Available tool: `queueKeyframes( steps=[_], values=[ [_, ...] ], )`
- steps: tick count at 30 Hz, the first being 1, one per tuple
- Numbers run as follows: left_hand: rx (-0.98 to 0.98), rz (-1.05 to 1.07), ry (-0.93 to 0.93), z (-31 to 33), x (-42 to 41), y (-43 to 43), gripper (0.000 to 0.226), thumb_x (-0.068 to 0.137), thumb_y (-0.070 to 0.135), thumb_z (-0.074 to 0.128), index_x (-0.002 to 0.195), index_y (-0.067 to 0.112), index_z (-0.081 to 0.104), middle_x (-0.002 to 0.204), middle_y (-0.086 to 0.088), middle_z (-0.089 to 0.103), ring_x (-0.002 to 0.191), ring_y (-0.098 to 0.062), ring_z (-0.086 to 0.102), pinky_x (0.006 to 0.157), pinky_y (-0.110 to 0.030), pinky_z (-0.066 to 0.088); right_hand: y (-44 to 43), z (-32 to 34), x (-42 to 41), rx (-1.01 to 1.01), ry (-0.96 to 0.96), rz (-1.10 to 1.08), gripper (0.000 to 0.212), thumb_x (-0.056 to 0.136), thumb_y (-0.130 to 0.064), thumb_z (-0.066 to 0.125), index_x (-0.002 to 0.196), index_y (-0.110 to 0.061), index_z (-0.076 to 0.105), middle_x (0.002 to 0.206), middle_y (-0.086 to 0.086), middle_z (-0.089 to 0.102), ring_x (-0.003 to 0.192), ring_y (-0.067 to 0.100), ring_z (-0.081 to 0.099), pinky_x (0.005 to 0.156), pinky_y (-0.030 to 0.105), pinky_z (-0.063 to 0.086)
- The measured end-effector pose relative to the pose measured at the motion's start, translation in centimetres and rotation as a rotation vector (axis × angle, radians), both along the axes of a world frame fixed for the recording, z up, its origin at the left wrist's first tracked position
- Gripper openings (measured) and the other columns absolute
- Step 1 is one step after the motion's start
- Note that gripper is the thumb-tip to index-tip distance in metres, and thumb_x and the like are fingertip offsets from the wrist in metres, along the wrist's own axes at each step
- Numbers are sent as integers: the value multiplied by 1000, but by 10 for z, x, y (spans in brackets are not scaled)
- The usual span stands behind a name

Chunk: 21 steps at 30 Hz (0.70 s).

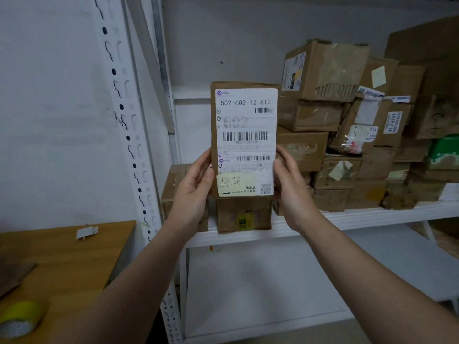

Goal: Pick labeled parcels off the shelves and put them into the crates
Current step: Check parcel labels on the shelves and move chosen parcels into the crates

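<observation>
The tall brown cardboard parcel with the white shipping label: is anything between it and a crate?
Cannot say: no crate is in view. The tall brown cardboard parcel is already gripped by the left hand and right hand, held up in front of the white metal shelf; nothing is in front of it.

Both hands raised, left and right, fingers clasping inward.

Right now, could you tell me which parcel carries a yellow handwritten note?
The parcel held upright in both hands; its note sits at the label's bottom left.
</observation>
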<state>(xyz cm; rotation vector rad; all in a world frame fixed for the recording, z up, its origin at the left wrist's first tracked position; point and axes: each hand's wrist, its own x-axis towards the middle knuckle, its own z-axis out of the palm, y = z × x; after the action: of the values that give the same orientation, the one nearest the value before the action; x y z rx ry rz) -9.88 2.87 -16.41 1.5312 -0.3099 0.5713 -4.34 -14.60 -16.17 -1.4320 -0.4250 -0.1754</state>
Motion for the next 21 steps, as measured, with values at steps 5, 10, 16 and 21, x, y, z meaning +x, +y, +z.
queueKeyframes(
  steps=[5, 10, 16, 21],
  values=[
    [-3, 28, 18, -6, -2, 0, 39, 100, 14, 41, 128, 40, 43, 125, 19, 58, 116, -3, 57, 98, -34, 49, 1, -7, -4, 2, 4, -4, 31, 100, -39, 43, 129, -50, 42, 129, -8, 60, 118, 12, 57, 100, 46, 48],
    [-7, 37, 16, -6, -2, 0, 39, 100, 13, 40, 131, 37, 43, 127, 16, 58, 117, -4, 56, 100, -36, 47, 2, -7, -4, -34, -8, -11, 25, 97, -45, 45, 113, -64, 45, 128, -11, 61, 119, 11, 56, 103, 49, 45],
    [5, 43, -6, -5, -6, -2, 37, 101, 16, 39, 126, 43, 42, 125, 20, 58, 114, -1, 57, 97, -31, 49, 4, -10, -7, -34, -56, 19, 41, 85, -59, 48, 125, -62, 38, 133, -14, 56, 122, 7, 54, 104, 46, 45],
    [1, 18, -26, -6, -24, -16, 38, 102, 17, 33, 125, 48, 36, 112, 28, 61, 104, 2, 61, 79, -20, 54, 6, -17, -19, 5, -145, -53, 41, 76, -76, 45, 117, -73, 38, 145, -8, 39, 131, 8, 43, 108, 47, 39]
  ],
)
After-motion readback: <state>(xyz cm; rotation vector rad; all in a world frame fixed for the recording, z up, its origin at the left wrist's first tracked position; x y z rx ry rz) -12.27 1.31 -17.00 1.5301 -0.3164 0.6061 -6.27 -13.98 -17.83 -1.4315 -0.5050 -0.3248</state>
